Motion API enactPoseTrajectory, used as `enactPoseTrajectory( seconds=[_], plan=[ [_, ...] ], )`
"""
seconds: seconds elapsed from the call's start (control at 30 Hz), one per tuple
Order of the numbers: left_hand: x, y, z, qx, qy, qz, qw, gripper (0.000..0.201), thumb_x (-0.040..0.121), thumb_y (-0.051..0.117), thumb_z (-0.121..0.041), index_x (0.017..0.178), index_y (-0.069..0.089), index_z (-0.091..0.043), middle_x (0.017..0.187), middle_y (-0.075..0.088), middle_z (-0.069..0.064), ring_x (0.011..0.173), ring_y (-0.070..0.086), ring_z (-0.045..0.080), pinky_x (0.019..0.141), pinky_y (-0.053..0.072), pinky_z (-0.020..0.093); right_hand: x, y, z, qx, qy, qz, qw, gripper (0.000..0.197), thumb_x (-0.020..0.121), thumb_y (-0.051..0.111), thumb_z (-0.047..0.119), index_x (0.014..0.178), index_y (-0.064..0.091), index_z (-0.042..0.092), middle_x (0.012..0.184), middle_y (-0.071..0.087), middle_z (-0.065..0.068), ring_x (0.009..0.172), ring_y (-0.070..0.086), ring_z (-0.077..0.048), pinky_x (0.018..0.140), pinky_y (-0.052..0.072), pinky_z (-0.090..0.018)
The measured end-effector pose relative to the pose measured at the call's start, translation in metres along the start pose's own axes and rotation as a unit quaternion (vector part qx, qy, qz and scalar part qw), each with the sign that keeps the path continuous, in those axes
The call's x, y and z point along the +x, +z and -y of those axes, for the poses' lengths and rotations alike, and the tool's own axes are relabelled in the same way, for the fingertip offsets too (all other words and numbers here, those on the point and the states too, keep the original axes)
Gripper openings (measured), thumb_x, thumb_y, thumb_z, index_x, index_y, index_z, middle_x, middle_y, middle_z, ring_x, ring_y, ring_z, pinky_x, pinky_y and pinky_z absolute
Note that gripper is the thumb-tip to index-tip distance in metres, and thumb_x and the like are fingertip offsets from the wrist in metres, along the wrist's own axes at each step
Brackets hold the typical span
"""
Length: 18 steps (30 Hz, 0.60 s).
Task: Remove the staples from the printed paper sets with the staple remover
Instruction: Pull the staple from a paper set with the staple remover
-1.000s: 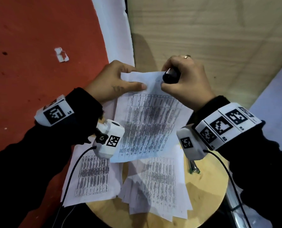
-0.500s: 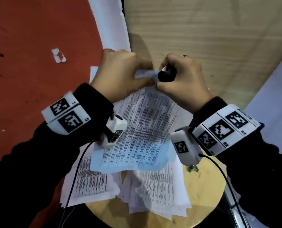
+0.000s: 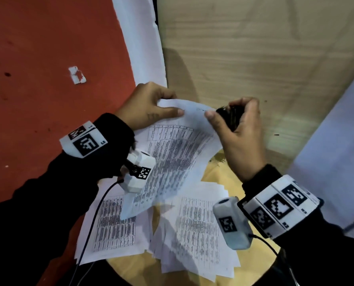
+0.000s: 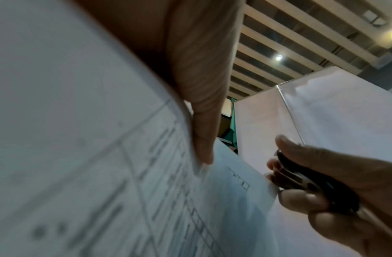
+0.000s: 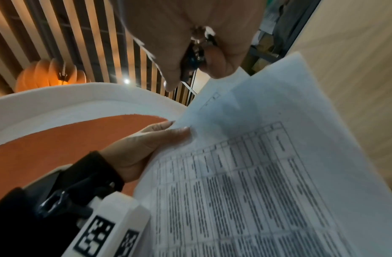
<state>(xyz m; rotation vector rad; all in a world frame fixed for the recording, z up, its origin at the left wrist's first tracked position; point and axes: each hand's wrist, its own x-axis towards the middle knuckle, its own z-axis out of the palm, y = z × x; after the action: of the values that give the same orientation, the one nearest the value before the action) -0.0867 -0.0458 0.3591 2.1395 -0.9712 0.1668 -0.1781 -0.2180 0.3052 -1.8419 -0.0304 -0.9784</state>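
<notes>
Here the left hand [image 3: 151, 108] pinches the top left corner of the printed paper set [image 3: 176, 153], thumb flat on the top sheet, lifting it above the round tabletop [image 3: 217, 178]. The right hand [image 3: 242, 133] curls round the black staple remover [image 3: 229, 118], which sits just beside the set's top right corner, at the right end of its upper edge. That corner lies nearer the right hand, so I judge the remover goes in from the right. The staple itself is too small to make out; it may already be out. More sheets [image 3: 194, 230] lie below on the tabletop.
</notes>
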Motion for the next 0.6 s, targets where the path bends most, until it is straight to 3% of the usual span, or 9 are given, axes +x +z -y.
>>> enactPoseTrajectory(
  seconds=[0.07, 0.17, 0.23, 0.33, 0.4, 0.5, 0.6],
  plan=[
    [0.000, -0.002, 0.001, 0.002, -0.020, -0.009, 1.000, 0.022, 0.072, 0.070, -0.038, 0.069, 0.067, -0.016, 0.066, 0.064, 0.007, 0.060, 0.053, 0.002, 0.062, 0.040, 0.025, 0.008, -0.006, 0.003, 0.032, 0.004, -0.050, 0.998, 0.041, 0.070, 0.065, 0.056, 0.089, 0.039, 0.032, 0.094, 0.053, -0.002, 0.093, 0.054, -0.021, 0.086, 0.046, -0.040],
    [0.000, -0.003, 0.000, 0.001, -0.022, -0.016, 1.000, 0.015, 0.073, 0.069, -0.036, 0.066, 0.066, -0.023, 0.065, 0.063, 0.001, 0.059, 0.052, -0.002, 0.061, 0.039, 0.023, 0.014, -0.012, 0.011, 0.046, -0.009, -0.081, 0.996, 0.042, 0.067, 0.066, 0.057, 0.090, 0.038, 0.034, 0.098, 0.055, -0.008, 0.091, 0.054, -0.019, 0.084, 0.046, -0.032],
    [-0.001, -0.003, -0.003, -0.004, -0.014, -0.020, 1.000, 0.012, 0.076, 0.068, -0.033, 0.068, 0.067, -0.025, 0.067, 0.065, -0.001, 0.062, 0.053, -0.001, 0.063, 0.041, 0.025, 0.004, -0.007, 0.019, 0.030, -0.045, -0.029, 0.998, 0.040, 0.072, 0.068, 0.046, 0.094, 0.039, 0.032, 0.101, 0.054, -0.010, 0.089, 0.054, -0.019, 0.081, 0.045, -0.024],
    [-0.003, -0.002, -0.013, 0.002, -0.001, -0.027, 1.000, 0.013, 0.079, 0.065, -0.030, 0.074, 0.070, -0.020, 0.072, 0.070, 0.003, 0.065, 0.055, 0.002, 0.066, 0.045, 0.029, -0.013, 0.004, 0.023, -0.020, -0.111, 0.064, 0.991, 0.036, 0.078, 0.068, 0.025, 0.106, 0.047, 0.018, 0.103, 0.045, -0.003, 0.077, 0.045, -0.001, 0.077, 0.037, -0.004],
    [-0.006, -0.002, -0.020, 0.023, 0.016, -0.032, 0.999, 0.018, 0.079, 0.063, -0.030, 0.075, 0.069, -0.014, 0.072, 0.069, 0.008, 0.064, 0.051, 0.002, 0.064, 0.043, 0.028, -0.012, 0.005, 0.021, -0.050, -0.146, 0.076, 0.985, 0.045, 0.075, 0.073, 0.023, 0.112, 0.055, 0.005, 0.105, 0.044, -0.003, 0.080, 0.042, 0.004, 0.081, 0.033, 0.002],
    [-0.011, -0.003, -0.030, 0.039, 0.033, -0.031, 0.998, 0.021, 0.077, 0.063, -0.031, 0.076, 0.070, -0.011, 0.072, 0.068, 0.010, 0.062, 0.047, 0.000, 0.061, 0.040, 0.026, -0.001, -0.002, 0.020, -0.077, -0.176, 0.073, 0.979, 0.062, 0.067, 0.079, 0.018, 0.120, 0.050, 0.006, 0.100, 0.053, -0.003, 0.084, 0.051, -0.007, 0.080, 0.040, -0.008],
    [-0.014, -0.006, -0.038, 0.011, 0.027, -0.025, 0.999, 0.028, 0.076, 0.064, -0.030, 0.081, 0.072, -0.003, 0.079, 0.070, 0.020, 0.070, 0.054, 0.010, 0.070, 0.050, 0.038, 0.005, -0.012, 0.027, -0.090, -0.235, 0.066, 0.966, 0.049, 0.065, 0.076, 0.005, 0.109, 0.055, 0.000, 0.097, 0.062, -0.008, 0.087, 0.062, -0.023, 0.076, 0.049, -0.028]
  ],
)
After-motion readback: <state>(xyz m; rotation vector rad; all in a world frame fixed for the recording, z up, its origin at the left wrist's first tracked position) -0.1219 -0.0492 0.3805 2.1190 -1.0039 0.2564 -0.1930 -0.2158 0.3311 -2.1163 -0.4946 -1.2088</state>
